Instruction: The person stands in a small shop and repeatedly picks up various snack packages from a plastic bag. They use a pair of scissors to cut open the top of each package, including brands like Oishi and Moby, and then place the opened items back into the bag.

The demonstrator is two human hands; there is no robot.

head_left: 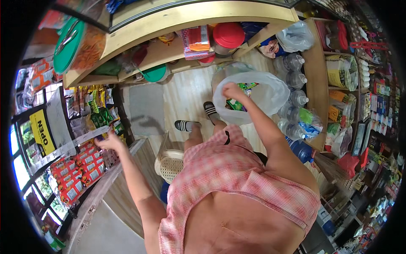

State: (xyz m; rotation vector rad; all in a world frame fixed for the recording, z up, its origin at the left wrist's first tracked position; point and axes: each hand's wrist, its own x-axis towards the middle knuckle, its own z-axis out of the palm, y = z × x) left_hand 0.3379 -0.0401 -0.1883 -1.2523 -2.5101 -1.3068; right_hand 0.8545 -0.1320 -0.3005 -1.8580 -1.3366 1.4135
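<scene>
My right hand [233,91] is closed on the near rim of a large translucent white plastic bag [266,92] whose mouth gapes upward. Green and multicoloured snack packets [235,104] lie inside it, partly hidden by my forearm. My left hand [109,142] reaches out to the left, at the end of a white strip [79,138] beside hanging packets. Blur hides whether its fingers grip the strip or a packet. Green packets [102,117] hang just beyond that hand, and red packets [92,165] hang nearer to me.
A wooden shelf unit [196,17] with a red-lidded jar [229,35] spans the far side. Large water bottles [296,79] line the right, before more shelves. A chair [170,165] stands close to my left leg. A ledge [95,206] runs along the barred window.
</scene>
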